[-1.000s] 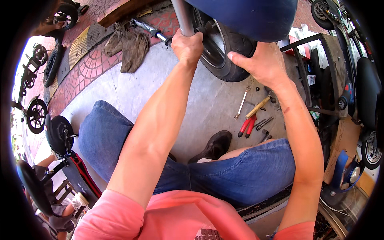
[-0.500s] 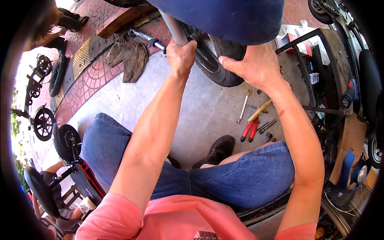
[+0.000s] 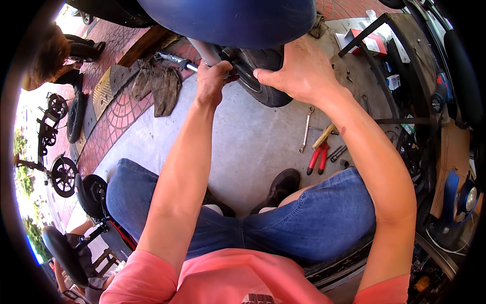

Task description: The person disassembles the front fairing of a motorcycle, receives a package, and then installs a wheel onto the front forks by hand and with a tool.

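Above the floor ahead of me hangs a blue rounded fender [image 3: 228, 20], with a black tyre [image 3: 271, 93] beneath it. My left hand [image 3: 210, 81] is closed around the lower part of a grey metal tube [image 3: 202, 49], left of the wheel. A silver rod with a dark end [image 3: 177, 61] points toward that hand; whether it touches cannot be told. My right hand [image 3: 306, 76] cups the tyre's right side, its thumb across the near face. Its other fingertips are hidden by the fender's lower edge.
A wrench [image 3: 307, 130], a wooden handle [image 3: 324, 136], red-handled pliers [image 3: 318, 159] and sockets [image 3: 338, 153] lie on the concrete. A dark rag [image 3: 164, 86] lies left. A metal frame [image 3: 390, 66] stands right. Another person [image 3: 48, 58] is at far left.
The fender, wheel and both hands now sit further left in the picture, as the view has shifted. Both hands keep their places on the tube and tyre.
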The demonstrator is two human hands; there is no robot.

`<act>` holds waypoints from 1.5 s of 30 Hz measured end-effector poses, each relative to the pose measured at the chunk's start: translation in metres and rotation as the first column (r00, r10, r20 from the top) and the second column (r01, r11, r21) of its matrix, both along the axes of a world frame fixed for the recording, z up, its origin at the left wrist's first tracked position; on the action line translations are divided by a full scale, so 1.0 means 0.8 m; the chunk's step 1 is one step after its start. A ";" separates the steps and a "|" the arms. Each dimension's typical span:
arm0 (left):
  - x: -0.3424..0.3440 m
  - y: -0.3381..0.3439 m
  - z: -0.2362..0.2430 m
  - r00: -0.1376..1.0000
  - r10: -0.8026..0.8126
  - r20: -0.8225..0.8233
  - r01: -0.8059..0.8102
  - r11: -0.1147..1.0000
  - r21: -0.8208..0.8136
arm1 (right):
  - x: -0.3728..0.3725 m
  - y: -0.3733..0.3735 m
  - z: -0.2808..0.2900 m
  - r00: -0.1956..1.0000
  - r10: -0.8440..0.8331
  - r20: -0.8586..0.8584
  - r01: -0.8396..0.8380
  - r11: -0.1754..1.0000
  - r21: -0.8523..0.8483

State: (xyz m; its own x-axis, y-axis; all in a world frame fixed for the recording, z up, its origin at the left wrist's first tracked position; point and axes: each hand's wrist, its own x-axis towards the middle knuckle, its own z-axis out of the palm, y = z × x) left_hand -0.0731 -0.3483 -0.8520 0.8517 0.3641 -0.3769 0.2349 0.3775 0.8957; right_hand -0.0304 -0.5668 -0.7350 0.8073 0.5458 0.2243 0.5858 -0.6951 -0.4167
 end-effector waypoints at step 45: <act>0.041 0.081 0.012 0.879 -0.313 -0.359 0.129 0.882 -0.453 | 0.234 -0.044 -0.148 0.658 -0.034 -0.752 0.369 0.886 0.283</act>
State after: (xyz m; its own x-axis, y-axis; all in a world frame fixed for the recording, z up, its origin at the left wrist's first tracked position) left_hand -0.0407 -0.2835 -0.8425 0.6231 -0.0777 -0.7782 0.6660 0.5745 0.4758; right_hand 0.1564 -0.6017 -0.8535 0.8796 0.3523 -0.3196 -0.1444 -0.4423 -0.8852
